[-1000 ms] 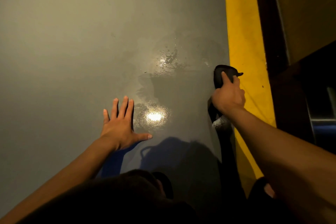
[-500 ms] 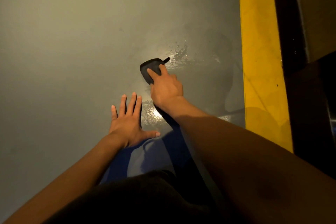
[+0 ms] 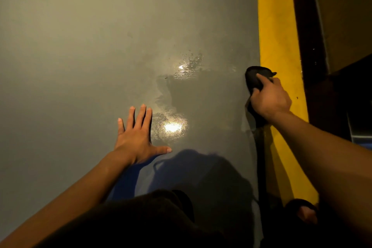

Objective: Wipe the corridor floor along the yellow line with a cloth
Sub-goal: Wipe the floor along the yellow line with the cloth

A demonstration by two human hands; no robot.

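A dark cloth (image 3: 254, 78) lies on the grey corridor floor (image 3: 80, 66), right at the left edge of the yellow line (image 3: 275, 36). My right hand (image 3: 269, 98) grips the cloth, with fingers curled over it and most of the cloth hidden beneath the palm. My left hand (image 3: 136, 137) lies flat on the floor with its fingers spread, well to the left of the cloth. Between the two hands the floor shows a wet, shiny patch (image 3: 181, 94) with two bright light reflections.
A dark wall base (image 3: 308, 46) runs along the right of the yellow line. My knees and dark clothing (image 3: 141, 223) fill the bottom of the view, and a foot in a sandal (image 3: 302, 211) sits on the line at lower right.
My right hand has swept the cloth from the middle of the wet patch rightwards to the edge of the yellow line. My left hand has stayed flat in place.
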